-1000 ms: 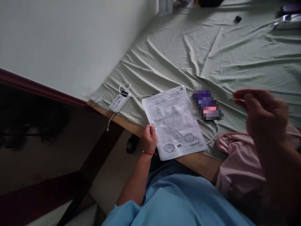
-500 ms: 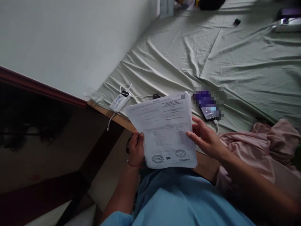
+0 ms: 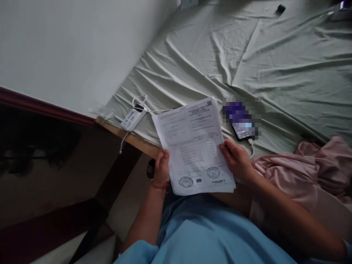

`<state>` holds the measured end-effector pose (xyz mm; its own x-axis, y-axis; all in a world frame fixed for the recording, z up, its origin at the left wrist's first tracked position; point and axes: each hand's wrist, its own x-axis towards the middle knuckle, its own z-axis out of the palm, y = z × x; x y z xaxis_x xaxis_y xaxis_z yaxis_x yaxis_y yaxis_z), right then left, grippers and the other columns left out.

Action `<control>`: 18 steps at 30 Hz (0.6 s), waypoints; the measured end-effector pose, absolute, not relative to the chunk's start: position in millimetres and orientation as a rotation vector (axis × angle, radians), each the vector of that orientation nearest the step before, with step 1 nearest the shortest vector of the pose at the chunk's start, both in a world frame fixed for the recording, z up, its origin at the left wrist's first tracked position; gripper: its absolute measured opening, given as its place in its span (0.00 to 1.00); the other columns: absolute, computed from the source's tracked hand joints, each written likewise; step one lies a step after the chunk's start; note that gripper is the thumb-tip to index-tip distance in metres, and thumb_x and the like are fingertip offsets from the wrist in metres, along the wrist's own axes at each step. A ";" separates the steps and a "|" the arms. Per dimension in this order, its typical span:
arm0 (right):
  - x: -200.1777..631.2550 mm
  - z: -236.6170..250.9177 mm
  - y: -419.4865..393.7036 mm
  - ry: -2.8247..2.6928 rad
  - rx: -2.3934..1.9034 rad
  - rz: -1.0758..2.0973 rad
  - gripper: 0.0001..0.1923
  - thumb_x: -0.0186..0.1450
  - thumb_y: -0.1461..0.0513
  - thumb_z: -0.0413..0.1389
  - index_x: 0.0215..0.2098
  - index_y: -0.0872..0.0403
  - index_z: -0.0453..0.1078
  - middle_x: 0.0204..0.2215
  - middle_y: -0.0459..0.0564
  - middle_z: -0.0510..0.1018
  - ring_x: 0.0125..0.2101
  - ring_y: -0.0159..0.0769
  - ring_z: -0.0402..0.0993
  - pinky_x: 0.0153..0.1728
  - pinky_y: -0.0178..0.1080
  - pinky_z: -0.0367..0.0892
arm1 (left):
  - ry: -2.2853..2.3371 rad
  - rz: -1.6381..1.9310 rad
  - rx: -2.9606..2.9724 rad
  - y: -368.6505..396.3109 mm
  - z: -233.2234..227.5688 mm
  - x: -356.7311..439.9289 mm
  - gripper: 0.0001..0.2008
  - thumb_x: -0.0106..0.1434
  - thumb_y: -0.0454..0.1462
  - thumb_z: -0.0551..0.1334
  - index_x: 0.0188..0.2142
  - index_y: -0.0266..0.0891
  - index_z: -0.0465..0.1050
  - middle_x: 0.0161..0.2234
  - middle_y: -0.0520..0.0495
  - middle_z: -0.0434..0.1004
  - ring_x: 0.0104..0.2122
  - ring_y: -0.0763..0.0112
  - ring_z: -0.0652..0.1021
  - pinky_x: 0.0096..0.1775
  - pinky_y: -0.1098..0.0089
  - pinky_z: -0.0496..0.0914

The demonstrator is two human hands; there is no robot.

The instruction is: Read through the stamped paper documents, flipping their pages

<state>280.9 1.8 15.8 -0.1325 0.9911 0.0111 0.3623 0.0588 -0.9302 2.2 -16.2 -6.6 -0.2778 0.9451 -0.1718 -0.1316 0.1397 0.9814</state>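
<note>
A stack of printed papers (image 3: 192, 150) is held up in front of my blue shirt, its top sheet showing text, a table and two round stamps. My left hand (image 3: 161, 167) is closed on the left edge, thumb over the front. On the right edge, my right hand (image 3: 238, 159) pinches the sheets between thumb and fingers. A phone (image 3: 240, 121) with a lit, partly blurred screen lies just beyond my right hand, a white cable plugged into its lower end.
A white power strip (image 3: 133, 119) with a cable sits near the wooden edge (image 3: 132, 141) at left. Pink cloth (image 3: 302, 168) is bunched at right. Wrinkled pale green sheet (image 3: 192, 66) covers the surface, with a small black object (image 3: 281, 9) far off. A white wall (image 3: 68, 51) borders the left.
My right hand has closed from a loose, spread grip to a firmer one on the papers' right edge. The stack has turned slightly, and the whole view has shifted a little.
</note>
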 end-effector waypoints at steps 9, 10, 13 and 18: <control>284.2 7.3 -1.2 -1.665 -1.497 0.852 0.14 0.73 0.55 0.51 0.33 0.52 0.70 0.23 0.45 0.75 0.23 0.32 0.70 0.26 0.35 0.58 | 1.562 1.323 0.882 -4.2 -8.9 -5.1 0.24 0.60 0.55 0.68 0.33 0.33 0.78 0.26 0.46 0.78 0.27 0.67 0.78 0.29 0.70 0.71; 283.9 6.3 -1.9 -1.682 -1.503 0.835 0.14 0.73 0.56 0.50 0.32 0.52 0.70 0.23 0.45 0.75 0.23 0.32 0.70 0.26 0.35 0.58 | 1.555 1.329 0.885 -3.5 -11.5 -6.0 0.24 0.60 0.54 0.68 0.33 0.33 0.78 0.27 0.46 0.78 0.27 0.67 0.78 0.29 0.71 0.71; 282.9 3.7 -3.3 -1.712 -1.502 0.804 0.13 0.73 0.57 0.51 0.33 0.52 0.70 0.24 0.46 0.76 0.23 0.32 0.71 0.27 0.35 0.59 | 1.541 1.304 0.923 -1.7 -19.0 -7.9 0.23 0.61 0.54 0.68 0.30 0.33 0.77 0.24 0.47 0.75 0.24 0.69 0.76 0.27 0.72 0.70; 282.0 2.6 -4.2 -1.716 -1.477 0.796 0.11 0.72 0.58 0.51 0.34 0.52 0.70 0.24 0.46 0.76 0.24 0.33 0.70 0.27 0.35 0.59 | 1.523 1.284 0.913 0.4 -16.8 -5.6 0.24 0.61 0.55 0.68 0.29 0.33 0.77 0.25 0.46 0.77 0.26 0.67 0.78 0.31 0.70 0.73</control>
<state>282.0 -4.2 2.6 -0.0794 0.9886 0.1281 0.5403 0.1507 -0.8279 -5.6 0.4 -16.8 -0.3074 0.9345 -0.1795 -0.0190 0.1825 0.9830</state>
